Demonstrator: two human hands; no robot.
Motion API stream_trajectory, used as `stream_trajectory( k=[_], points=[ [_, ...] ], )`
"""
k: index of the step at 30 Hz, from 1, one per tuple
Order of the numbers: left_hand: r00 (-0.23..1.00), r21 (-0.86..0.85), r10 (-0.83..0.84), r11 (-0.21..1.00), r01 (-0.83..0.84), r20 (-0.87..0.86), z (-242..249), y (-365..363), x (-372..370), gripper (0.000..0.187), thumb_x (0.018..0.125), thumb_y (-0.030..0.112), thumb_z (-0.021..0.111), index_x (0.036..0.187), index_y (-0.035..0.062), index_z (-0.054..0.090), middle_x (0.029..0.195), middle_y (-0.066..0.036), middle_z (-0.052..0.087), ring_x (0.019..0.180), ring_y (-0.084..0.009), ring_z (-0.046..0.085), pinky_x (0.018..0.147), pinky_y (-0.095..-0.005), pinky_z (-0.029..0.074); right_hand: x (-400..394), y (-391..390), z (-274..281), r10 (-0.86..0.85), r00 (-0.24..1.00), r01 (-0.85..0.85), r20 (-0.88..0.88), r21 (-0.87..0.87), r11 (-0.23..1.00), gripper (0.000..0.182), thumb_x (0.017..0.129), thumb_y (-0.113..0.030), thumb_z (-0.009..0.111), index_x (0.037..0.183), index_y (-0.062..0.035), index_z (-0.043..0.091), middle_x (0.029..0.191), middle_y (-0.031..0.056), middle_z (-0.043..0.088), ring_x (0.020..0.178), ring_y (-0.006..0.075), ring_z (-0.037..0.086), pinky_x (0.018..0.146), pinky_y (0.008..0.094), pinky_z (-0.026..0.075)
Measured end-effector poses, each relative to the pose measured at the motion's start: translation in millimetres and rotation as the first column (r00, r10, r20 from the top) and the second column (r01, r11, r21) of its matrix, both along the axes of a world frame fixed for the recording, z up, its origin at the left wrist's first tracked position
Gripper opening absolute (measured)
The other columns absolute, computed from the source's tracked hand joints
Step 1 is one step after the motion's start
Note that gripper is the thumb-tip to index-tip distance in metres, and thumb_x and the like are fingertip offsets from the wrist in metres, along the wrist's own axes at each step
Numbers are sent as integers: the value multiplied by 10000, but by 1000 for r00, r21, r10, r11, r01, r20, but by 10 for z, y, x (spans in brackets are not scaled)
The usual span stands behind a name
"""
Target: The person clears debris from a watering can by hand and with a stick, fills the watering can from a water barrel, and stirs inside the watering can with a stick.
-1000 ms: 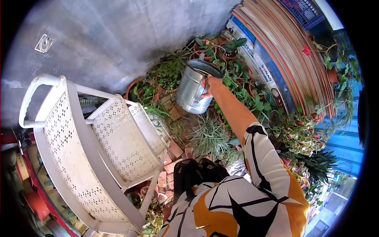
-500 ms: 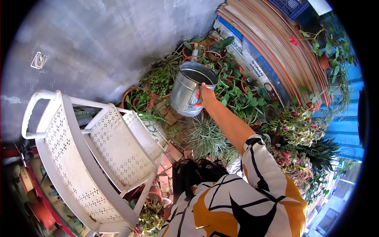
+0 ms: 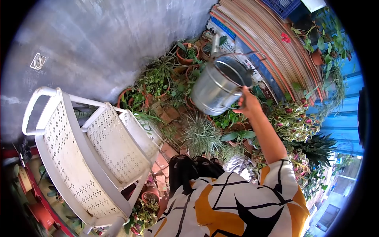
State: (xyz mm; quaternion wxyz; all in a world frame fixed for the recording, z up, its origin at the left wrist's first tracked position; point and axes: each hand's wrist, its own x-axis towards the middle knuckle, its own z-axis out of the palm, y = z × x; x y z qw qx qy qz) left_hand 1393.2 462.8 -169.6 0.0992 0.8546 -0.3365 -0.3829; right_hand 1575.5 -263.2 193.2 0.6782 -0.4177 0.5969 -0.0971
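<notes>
My right hand (image 3: 248, 103) is closed around the side handle of a metal watering can (image 3: 216, 86). The silvery can is tilted above the potted plants, with its spout (image 3: 215, 44) toward the back and its thin top handle raised on the right. Under and beside the can are green leafy plants (image 3: 158, 81) in clay pots and a spiky grey-green plant (image 3: 199, 134). My left hand does not show.
A white perforated metal step stand (image 3: 114, 142) fills the left side. Behind the plants, a stack of boards (image 3: 272, 43) leans near the grey wall (image 3: 98, 43). Flowering plants (image 3: 296, 122) stand at the right, and red bricks (image 3: 160, 164) cover the floor.
My right hand has moved right with the watering can, which now leans more and hangs nearer the boards. Its top handle and spout show more clearly.
</notes>
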Motion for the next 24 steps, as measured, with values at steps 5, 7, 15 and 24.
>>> stream_trajectory(
  k=[5,7,15,24],
  points=[
    [921,291,349,911,-291,-172,647,-475,247,224,820,267,468,846,65,562,822,-163,588,775,-347,568,640,-429,446,-667,-194,231,-12,994,2,-105,-101,995,405,885,-479,398,654,-151,452,511,-40,365,464,123,398,604,523,460],
    [911,137,372,926,-351,-179,477,-293,169,228,818,268,466,835,65,568,810,-169,587,758,-359,565,622,-434,443,-885,-311,205,-4,984,-16,-179,-111,994,432,883,-485,394,625,-142,448,512,-22,383,479,137,418,593,506,465],
    [794,366,480,863,-349,-373,699,-207,547,260,809,268,460,770,45,587,656,-123,578,576,-257,558,505,-377,418,-1434,-740,-299,-46,944,21,-327,-81,997,422,870,-489,419,666,-123,473,554,-13,415,519,162,427,627,548,437],
    [579,285,635,761,-583,-511,462,-13,511,255,817,330,534,803,91,619,706,-48,612,601,-151,571,506,-283,428,-1536,-1148,-972,-107,924,111,-368,-10,994,369,840,-463,497,843,-95,525,680,3,459,636,181,474,719,614,421]
  ],
)
